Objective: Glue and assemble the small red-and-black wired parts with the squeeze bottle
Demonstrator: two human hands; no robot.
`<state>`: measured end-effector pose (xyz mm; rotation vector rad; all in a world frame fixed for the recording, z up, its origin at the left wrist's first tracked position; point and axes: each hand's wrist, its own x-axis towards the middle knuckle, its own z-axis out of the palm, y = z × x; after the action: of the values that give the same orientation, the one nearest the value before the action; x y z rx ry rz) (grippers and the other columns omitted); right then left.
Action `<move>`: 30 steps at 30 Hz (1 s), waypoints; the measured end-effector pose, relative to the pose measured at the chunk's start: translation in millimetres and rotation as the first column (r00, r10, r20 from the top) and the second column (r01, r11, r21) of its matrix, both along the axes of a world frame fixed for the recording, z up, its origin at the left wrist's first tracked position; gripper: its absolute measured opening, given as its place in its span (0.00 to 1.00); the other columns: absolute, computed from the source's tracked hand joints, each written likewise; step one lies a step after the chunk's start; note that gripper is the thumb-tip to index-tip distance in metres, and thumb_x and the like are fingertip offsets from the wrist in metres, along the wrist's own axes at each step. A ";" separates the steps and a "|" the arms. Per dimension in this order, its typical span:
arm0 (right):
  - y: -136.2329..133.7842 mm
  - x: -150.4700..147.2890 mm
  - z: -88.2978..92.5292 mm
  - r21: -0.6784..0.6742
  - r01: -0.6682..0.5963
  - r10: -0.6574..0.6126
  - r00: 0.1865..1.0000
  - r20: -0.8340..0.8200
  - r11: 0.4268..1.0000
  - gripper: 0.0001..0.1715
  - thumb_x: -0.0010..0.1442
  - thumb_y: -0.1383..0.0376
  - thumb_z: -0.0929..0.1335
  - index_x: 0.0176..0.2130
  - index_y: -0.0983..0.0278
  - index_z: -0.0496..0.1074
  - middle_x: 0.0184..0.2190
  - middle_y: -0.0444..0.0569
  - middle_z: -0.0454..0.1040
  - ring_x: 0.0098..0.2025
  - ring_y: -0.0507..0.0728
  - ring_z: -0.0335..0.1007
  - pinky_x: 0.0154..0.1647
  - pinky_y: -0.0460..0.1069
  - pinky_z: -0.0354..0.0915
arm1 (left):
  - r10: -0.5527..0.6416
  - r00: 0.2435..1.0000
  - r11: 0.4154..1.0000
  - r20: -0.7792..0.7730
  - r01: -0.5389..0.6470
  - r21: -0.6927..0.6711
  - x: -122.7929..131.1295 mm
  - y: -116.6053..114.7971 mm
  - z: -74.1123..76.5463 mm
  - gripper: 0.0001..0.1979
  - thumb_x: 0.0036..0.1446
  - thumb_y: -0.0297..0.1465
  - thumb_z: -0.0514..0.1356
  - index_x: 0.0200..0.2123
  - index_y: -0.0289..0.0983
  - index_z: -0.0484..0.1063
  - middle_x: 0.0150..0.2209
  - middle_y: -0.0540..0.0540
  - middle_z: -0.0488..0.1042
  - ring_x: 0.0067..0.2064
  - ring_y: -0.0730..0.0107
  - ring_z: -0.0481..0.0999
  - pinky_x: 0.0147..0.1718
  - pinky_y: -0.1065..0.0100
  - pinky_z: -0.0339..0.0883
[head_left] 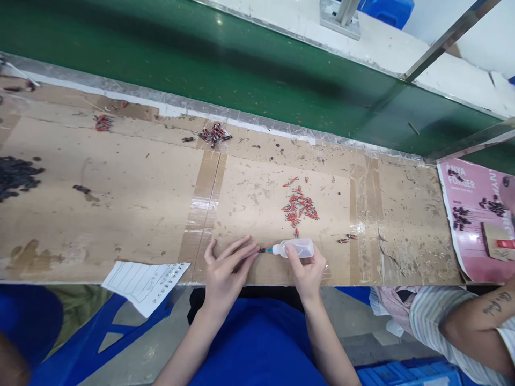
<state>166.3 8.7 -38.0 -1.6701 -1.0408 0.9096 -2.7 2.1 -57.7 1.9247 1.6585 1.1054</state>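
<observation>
My right hand (308,268) is closed around a translucent white squeeze bottle (300,248) lying almost level, its thin blue needle tip (269,250) pointing left. The needle reaches a small dark part (262,250) pinched at the fingertips of my left hand (231,265). What kind of part it is, I cannot make out. Just beyond the bottle lies a loose pile of small red parts with silvery ends (300,206). Two dark-and-red pieces (346,238) rest to the right of my right hand.
Cardboard covers the bench (249,203), with a green belt (241,69) behind it. Farther off are a cluster of red-and-black pieces (215,135) and a black heap (16,177). A paper sheet (145,284) overhangs the front edge. Another person's forearm (483,327) is at right, near a pink poster (466,214).
</observation>
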 end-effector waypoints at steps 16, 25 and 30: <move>2.3 -1.9 4.8 0.041 0.064 -0.062 0.997 -0.038 0.997 0.13 0.53 0.56 0.73 0.28 0.64 0.76 0.24 0.49 0.80 0.26 0.57 0.75 0.28 0.50 0.72 | 0.017 1.000 1.000 0.023 -0.017 -0.004 0.6 -0.5 -2.0 0.05 0.62 0.31 0.60 0.37 0.46 0.78 0.37 0.51 0.83 0.43 0.62 0.83 0.65 0.52 0.41; 0.1 -0.7 1.4 0.024 0.013 -0.012 1.000 -0.017 1.000 0.13 0.53 0.56 0.73 0.29 0.64 0.76 0.25 0.49 0.80 0.26 0.57 0.76 0.29 0.50 0.72 | 0.004 1.000 1.000 0.013 -0.004 0.002 0.1 -0.3 -2.6 0.05 0.63 0.32 0.60 0.39 0.46 0.77 0.38 0.52 0.83 0.43 0.62 0.82 0.64 0.53 0.40; 0.2 -0.5 1.0 0.017 0.005 -0.006 1.000 0.017 1.000 0.14 0.53 0.55 0.73 0.29 0.64 0.76 0.25 0.49 0.80 0.26 0.57 0.75 0.29 0.50 0.71 | 0.014 1.000 1.000 0.006 -0.014 -0.004 0.6 -0.4 -2.8 0.05 0.63 0.33 0.60 0.38 0.47 0.77 0.38 0.51 0.83 0.43 0.62 0.82 0.64 0.51 0.42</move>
<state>165.8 9.0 -36.9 -1.6689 -1.0520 0.8825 -2.1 1.8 -60.6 1.9083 1.6723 1.1106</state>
